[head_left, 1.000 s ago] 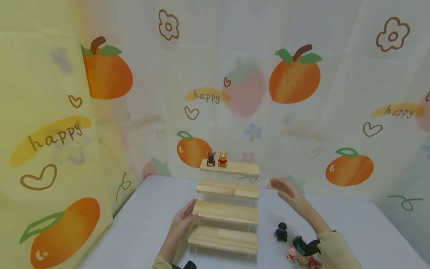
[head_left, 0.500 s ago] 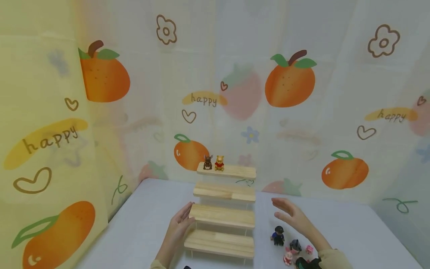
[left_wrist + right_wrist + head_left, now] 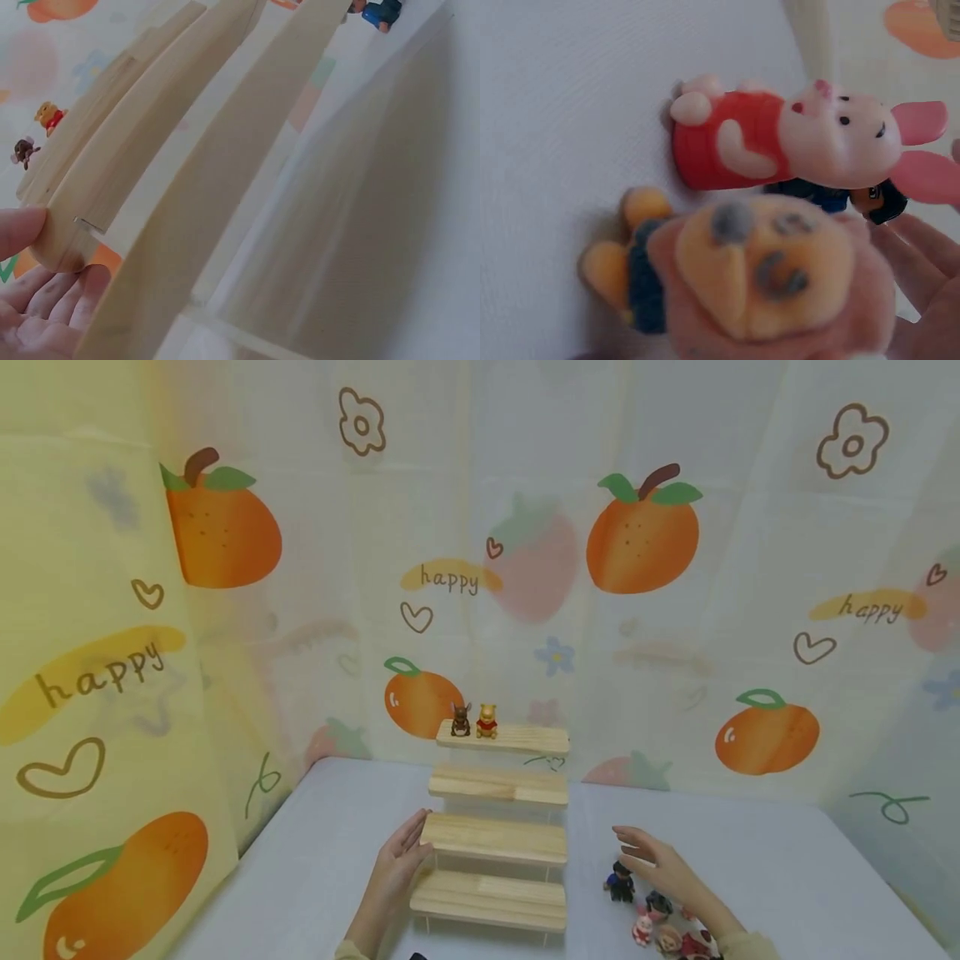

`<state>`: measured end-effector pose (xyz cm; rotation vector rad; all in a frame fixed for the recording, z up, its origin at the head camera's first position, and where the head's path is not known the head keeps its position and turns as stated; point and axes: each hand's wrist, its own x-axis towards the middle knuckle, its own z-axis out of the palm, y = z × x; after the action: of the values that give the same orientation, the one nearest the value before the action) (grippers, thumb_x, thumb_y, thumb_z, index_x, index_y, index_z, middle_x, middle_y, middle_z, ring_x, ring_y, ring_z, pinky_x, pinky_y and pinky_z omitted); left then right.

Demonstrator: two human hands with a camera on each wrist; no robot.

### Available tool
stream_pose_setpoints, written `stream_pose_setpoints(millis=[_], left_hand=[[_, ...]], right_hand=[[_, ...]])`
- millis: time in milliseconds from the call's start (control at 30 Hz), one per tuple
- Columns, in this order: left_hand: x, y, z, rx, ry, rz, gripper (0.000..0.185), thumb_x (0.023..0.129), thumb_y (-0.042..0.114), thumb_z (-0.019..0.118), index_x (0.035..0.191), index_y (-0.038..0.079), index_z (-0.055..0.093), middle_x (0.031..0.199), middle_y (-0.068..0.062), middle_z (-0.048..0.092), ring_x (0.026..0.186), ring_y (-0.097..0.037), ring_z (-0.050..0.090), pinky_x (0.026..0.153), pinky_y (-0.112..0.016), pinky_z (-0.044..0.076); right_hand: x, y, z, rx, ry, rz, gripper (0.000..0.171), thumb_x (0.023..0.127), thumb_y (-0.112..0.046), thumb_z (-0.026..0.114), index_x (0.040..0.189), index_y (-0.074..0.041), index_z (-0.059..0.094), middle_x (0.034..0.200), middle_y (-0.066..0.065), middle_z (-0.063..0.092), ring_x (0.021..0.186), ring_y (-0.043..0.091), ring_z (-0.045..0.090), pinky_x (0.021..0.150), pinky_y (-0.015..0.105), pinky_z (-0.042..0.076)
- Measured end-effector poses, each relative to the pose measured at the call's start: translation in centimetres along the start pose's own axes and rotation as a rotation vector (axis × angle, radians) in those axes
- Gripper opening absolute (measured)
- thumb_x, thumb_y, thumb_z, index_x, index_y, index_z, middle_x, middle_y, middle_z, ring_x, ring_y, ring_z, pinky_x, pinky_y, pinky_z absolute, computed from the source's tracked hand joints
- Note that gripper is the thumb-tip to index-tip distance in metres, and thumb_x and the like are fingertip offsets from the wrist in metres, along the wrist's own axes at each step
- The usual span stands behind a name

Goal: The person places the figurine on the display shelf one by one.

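My left hand has stayed put since a second ago, fingers straight and flat against the left end of the wooden step shelf, at its third board from the top. My right hand has dropped from beside the upper boards down to the table, open with fingers relaxed, holding nothing, hovering just over the small dark-capped figure.

Beyond my left fingertips, on the top board, stand a little brown figure and a yellow bear. Under my right wrist lies a cluster of toys: a pink piglet in red and an orange-faced figure, touching one another.

The cluster is partly covered by my forearm in the head view. The orange-faced figure is blurred up close, so I cannot tell what it is.
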<state>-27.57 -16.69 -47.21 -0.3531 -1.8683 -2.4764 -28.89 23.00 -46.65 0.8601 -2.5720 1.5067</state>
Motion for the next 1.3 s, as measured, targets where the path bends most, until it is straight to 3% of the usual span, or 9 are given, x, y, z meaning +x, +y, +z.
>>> stream_pose_setpoints(millis=[300, 567, 833, 1067, 1300], left_hand=[[0.1, -0.1, -0.3, -0.043, 0.005, -0.046, 0.060, 0.084, -0.003, 0.054, 0.136, -0.007, 0.024, 0.141, -0.022, 0.022, 0.129, -0.031, 0.021, 0.098, -0.024, 0.031], [0.1, -0.1, -0.3, -0.059, -0.009, -0.055, 0.061, 0.085, -0.004, 0.053, 0.136, -0.009, 0.020, 0.142, -0.023, 0.018, 0.129, -0.033, 0.018, 0.098, -0.024, 0.031], [0.1, 0.2, -0.4, -0.128, -0.044, -0.060, 0.063, 0.085, -0.006, 0.052, 0.137, -0.008, 0.017, 0.143, -0.024, 0.014, 0.130, -0.033, 0.014, 0.100, -0.025, 0.029], [0.4, 0.0, -0.4, -0.075, -0.072, -0.035, 0.063, 0.085, -0.006, 0.052, 0.137, -0.009, 0.016, 0.143, -0.024, 0.014, 0.130, -0.033, 0.014, 0.100, -0.024, 0.028], [0.2, 0.1, -0.3, -0.053, -0.028, -0.043, 0.062, 0.085, -0.005, 0.052, 0.137, -0.008, 0.019, 0.142, -0.024, 0.017, 0.129, -0.035, 0.016, 0.100, -0.027, 0.028]], right_hand=[[-0.4, 0.7, -0.3, -0.006, -0.173, 0.043, 0.047, 0.091, -0.013, 0.052, 0.130, 0.010, 0.037, 0.128, 0.031, 0.038, 0.110, 0.049, 0.040, 0.086, 0.048, 0.043], [-0.2, 0.9, -0.8, -0.046, -0.270, 0.031, 0.053, 0.086, -0.012, 0.059, 0.128, 0.012, 0.038, 0.123, 0.033, 0.043, 0.109, 0.041, 0.046, 0.086, 0.048, 0.042], [0.0, 0.9, -0.7, -0.051, -0.269, 0.017, 0.040, 0.085, -0.001, 0.057, 0.119, 0.015, 0.046, 0.117, 0.032, 0.048, 0.105, 0.030, 0.052, 0.082, 0.046, 0.046], [0.1, 1.4, -1.0, -0.097, -0.249, -0.063, 0.023, 0.084, 0.000, 0.058, 0.104, 0.012, 0.056, 0.103, 0.025, 0.057, 0.095, 0.017, 0.056, 0.074, 0.037, 0.052], [0.3, 1.2, -0.8, -0.026, -0.260, -0.003, 0.022, 0.084, 0.003, 0.056, 0.104, 0.014, 0.054, 0.103, 0.026, 0.056, 0.092, 0.019, 0.057, 0.072, 0.033, 0.052]])
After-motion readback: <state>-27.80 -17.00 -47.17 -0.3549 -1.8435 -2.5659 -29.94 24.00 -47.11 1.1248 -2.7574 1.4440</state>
